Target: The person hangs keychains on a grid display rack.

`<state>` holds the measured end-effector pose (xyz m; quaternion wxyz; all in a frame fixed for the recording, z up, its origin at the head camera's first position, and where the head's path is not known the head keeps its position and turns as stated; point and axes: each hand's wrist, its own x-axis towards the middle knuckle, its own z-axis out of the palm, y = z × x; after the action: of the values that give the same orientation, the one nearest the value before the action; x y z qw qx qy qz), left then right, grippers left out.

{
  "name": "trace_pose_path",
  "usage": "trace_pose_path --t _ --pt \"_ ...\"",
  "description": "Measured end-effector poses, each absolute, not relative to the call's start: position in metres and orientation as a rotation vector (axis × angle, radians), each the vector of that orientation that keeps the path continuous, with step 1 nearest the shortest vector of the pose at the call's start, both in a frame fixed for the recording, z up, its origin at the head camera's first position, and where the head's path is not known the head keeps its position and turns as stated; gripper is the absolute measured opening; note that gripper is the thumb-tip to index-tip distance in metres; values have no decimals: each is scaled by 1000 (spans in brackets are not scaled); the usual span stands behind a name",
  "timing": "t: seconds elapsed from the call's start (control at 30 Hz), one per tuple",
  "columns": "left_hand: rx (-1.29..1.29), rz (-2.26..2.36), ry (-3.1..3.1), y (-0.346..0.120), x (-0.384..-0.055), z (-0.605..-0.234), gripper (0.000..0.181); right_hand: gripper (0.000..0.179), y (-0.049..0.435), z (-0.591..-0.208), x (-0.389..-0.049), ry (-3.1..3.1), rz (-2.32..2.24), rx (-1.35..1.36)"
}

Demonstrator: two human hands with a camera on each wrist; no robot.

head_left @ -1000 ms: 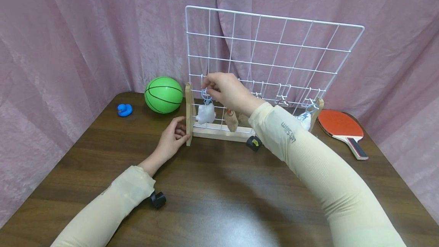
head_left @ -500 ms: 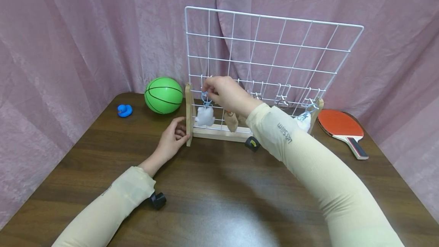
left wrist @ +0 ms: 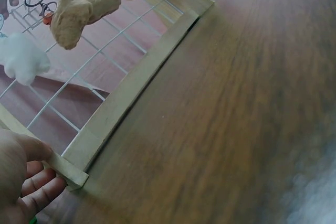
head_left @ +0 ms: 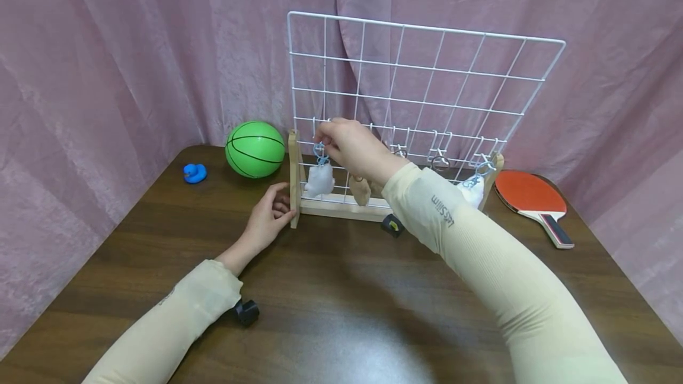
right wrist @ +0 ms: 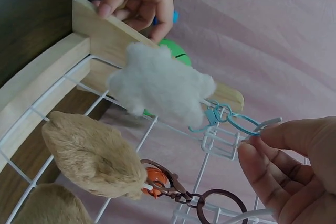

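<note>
My right hand is at the left end of a white wire grid rack. Its thumb and index finger pinch the light blue ring of a white fluffy plush keychain, right at the tip of a white hook. Whether the ring's weight rests on the hook I cannot tell. Below the fingers, the plush dangles in front of the grid. My left hand grips the rack's left wooden upright near its base, thumb and fingers on opposite sides. Beside the white plush hangs a brown plush keychain.
More keychains hang along the grid, including another white one at the right end. A green ball and a blue rubber duck stand left of the rack. A red table tennis paddle lies to its right, on the wooden table.
My right hand has dropped slightly while pinching the blue ring, and the white plush has turned and swung a little. The left hand keeps its place on the upright.
</note>
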<state>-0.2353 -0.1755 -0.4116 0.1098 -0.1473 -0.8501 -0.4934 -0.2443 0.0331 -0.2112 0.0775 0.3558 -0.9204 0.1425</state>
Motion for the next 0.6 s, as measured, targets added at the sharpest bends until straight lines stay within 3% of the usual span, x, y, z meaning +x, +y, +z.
trace_pose_path --t 0.6 --pt "-420 -1464 -2479 -176 -235 -412 62 21 50 -206 -224 -2671 592 1082"
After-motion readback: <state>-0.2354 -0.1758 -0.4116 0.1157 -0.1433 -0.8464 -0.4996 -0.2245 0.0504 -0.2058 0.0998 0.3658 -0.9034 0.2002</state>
